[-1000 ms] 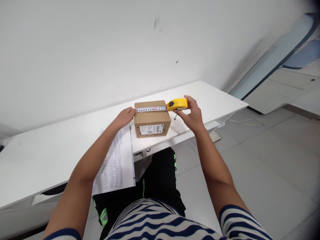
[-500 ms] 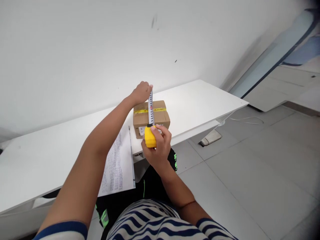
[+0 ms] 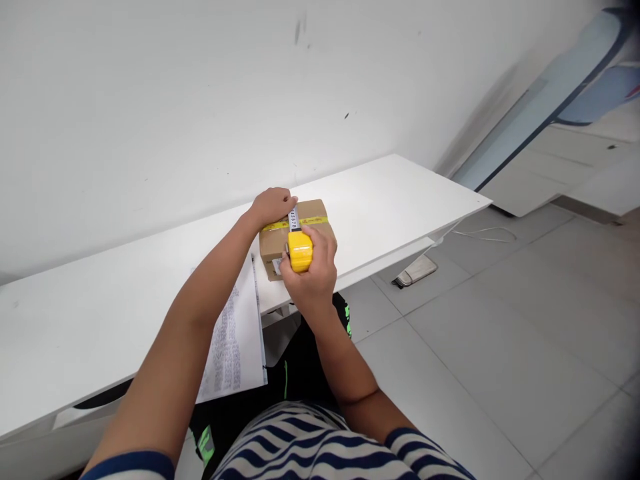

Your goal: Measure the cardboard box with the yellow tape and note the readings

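Note:
A brown cardboard box (image 3: 316, 209) sealed with a band of yellow tape stands near the front edge of the white table (image 3: 380, 193). In my right hand (image 3: 319, 272) is a yellow tape measure (image 3: 301, 251), its case over the box's near part. A short length of its white blade (image 3: 293, 219) runs across the box top towards the far edge. My left hand (image 3: 273, 205) is closed at the blade's far end, with the thumb against it. The very tip of the blade is hidden by the fingers.
A printed sheet (image 3: 240, 340) lies left of the box and hangs over the table's front edge. A white wall (image 3: 200, 100) rises behind the table. To the right, a table foot (image 3: 416, 271) and a pale cable (image 3: 483, 235) show on the tiled floor.
The blade between my hands has become shorter. My left hand has come down nearer the box top, and my right hand has moved up with the case over the box.

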{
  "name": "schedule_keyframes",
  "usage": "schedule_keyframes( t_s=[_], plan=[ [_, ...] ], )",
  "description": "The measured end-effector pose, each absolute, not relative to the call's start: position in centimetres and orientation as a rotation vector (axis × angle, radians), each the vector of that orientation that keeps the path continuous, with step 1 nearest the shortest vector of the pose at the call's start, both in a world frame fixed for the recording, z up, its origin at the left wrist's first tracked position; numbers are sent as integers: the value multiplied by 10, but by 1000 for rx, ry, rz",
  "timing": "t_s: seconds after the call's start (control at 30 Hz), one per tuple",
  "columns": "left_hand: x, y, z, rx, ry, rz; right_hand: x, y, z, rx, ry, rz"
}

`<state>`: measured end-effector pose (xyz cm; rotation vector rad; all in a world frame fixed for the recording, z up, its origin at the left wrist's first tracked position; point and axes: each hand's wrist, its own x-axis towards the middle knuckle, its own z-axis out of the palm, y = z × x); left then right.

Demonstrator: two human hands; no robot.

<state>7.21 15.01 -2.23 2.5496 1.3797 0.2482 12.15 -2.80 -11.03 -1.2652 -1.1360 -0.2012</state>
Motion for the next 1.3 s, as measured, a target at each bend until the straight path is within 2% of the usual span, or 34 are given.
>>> schedule_keyframes(
  t_s=[0.3, 0.47, 0.6, 0.7, 1.0, 1.13, 1.3],
  plan=[
    [69, 151, -27, 2531, 1394, 409, 117, -33, -120, -1218, -1116, -226],
    [68, 101, 6, 2590, 1288, 491, 146, -22, -134, -1138, -1191, -407],
    [63, 47, 33, 2500, 1138, 229, 167, -29, -136, -1081, -1080, -392],
    [61, 35, 34, 2451, 945, 86, 165, -43, -139, -1082, -996, -307],
    [10, 61, -28, 2644, 1236, 132, 158, -63, -164, -1142, -742, 314],
    [-36, 42, -65, 2509, 1232, 511, 163, -63, -158, -1099, -601, 369],
    [-37, 0, -136, 1883, 1395, 1036, 168, -56, -144, -1077, -362, 381]
  ],
)
